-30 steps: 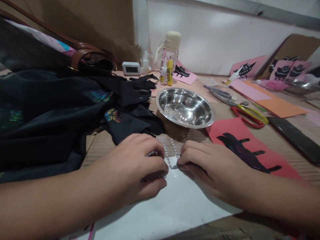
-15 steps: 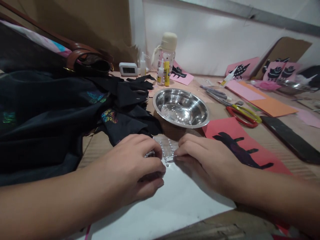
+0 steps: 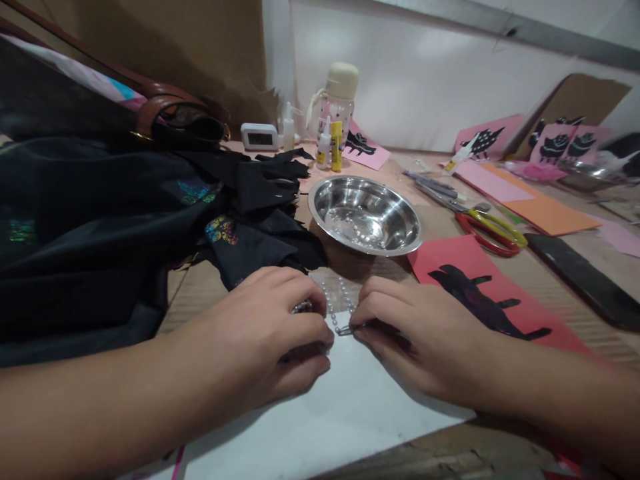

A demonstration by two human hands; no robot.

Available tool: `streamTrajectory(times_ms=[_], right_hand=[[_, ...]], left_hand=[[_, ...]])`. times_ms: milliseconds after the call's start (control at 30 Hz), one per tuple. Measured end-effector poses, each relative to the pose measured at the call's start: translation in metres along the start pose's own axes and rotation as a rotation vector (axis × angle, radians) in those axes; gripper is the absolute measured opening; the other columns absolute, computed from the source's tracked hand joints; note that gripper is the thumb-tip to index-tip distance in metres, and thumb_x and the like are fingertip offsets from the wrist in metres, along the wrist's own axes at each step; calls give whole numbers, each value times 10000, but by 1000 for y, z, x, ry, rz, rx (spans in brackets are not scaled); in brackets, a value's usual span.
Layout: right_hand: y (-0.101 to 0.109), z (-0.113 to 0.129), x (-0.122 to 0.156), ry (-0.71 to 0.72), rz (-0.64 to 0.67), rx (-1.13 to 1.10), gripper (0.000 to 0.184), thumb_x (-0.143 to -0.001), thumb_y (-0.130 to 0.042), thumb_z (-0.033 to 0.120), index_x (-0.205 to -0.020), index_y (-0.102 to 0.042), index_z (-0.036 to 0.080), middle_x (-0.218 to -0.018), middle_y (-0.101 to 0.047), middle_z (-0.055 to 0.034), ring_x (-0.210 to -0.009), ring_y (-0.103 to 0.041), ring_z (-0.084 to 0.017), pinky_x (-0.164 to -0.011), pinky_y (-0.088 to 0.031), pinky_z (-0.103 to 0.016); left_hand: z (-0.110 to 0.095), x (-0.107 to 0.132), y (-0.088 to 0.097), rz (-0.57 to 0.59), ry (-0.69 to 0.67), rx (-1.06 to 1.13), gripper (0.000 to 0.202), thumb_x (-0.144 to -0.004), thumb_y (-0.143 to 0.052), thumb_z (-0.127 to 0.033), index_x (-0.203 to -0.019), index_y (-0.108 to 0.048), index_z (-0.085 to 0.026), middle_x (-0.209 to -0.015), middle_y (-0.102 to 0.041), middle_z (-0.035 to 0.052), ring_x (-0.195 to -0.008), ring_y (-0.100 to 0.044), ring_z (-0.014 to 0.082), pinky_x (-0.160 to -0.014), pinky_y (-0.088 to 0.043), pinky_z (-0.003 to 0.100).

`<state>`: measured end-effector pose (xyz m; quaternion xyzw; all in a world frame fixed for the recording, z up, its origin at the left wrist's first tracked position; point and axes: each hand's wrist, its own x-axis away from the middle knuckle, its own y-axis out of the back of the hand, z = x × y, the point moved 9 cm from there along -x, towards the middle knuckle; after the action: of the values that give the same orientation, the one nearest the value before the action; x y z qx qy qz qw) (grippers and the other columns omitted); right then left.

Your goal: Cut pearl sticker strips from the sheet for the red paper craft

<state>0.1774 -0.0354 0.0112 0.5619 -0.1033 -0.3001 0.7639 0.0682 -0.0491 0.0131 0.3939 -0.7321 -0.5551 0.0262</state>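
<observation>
The left hand point(image 3: 270, 333) is curled, its fingertips pinching and pressing down the near edge of the pearl sheet point(image 3: 340, 293), a clear strip with rows of small beads lying between the two hands on the worktop. The right hand point(image 3: 425, 327) is closed around a thin metal tool point(image 3: 349, 329) (probably tweezers, though most of it is hidden under the fingers), with the tip touching the nearest pearls. To lift one bead cleanly, the left hand should pin the strip flat while the tip slides low under a single pearl, not two. The steel bowl point(image 3: 320, 207) just beyond the hands already holds loose pearls; the white paper point(image 3: 350, 407) lies beneath both wrists.
</observation>
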Motion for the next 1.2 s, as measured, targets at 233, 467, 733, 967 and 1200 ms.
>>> streamTrajectory(times_ms=[233, 467, 733, 967, 1200], right_hand=[[6, 6, -3, 67, -86, 61, 159, -956, -506, 117, -881, -631, 180, -788, -644, -6, -683, -577, -135, -590, -408, -247], [7, 7, -2, 65, -125, 148, 181, -963, -489, 129, -878, -641, 176, -796, -665, -23, -679, -593, -153, -577, -402, -264], [4, -4, -2, -48, -28, 0, 118, -960, -492, 160, -935, -606, 175, -866, -620, -36, -730, -568, -154, -625, -408, -269], [11, 3, -1, -17, 14, -57, 148, -968, -469, 167, -972, -616, 178, -868, -594, -43, -737, -525, -161, -633, -408, -282], [7, -2, -2, -56, 9, -52, 189, -992, -452, 174, -961, -638, 167, -880, -594, -52, -756, -531, -168, -653, -415, -292]], left_hand=[[0, 0, -2, 10, -2, -3, 123, -877, -668, -200, -930, -760, -263, -983, -684, 35, -921, -622, 206, -834, -464, 376], [-4, -1, 1, 9, 2, -12, 186, -923, -620, -207, -946, -786, -286, -1004, -706, 39, -932, -629, 203, -845, -483, 366], [-6, -1, 2, -27, -54, -16, 157, -890, -662, -193, -947, -789, -265, -961, -717, 41, -897, -653, 205, -819, -492, 368], [-7, -2, 5, -27, -68, -11, 109, -873, -680, -186, -932, -765, -220, -955, -730, 41, -906, -671, 201, -864, -501, 364], [-6, -2, 4, -30, -63, -3, 119, -858, -679, -159, -922, -762, -214, -951, -727, 40, -902, -673, 205, -862, -503, 376]])
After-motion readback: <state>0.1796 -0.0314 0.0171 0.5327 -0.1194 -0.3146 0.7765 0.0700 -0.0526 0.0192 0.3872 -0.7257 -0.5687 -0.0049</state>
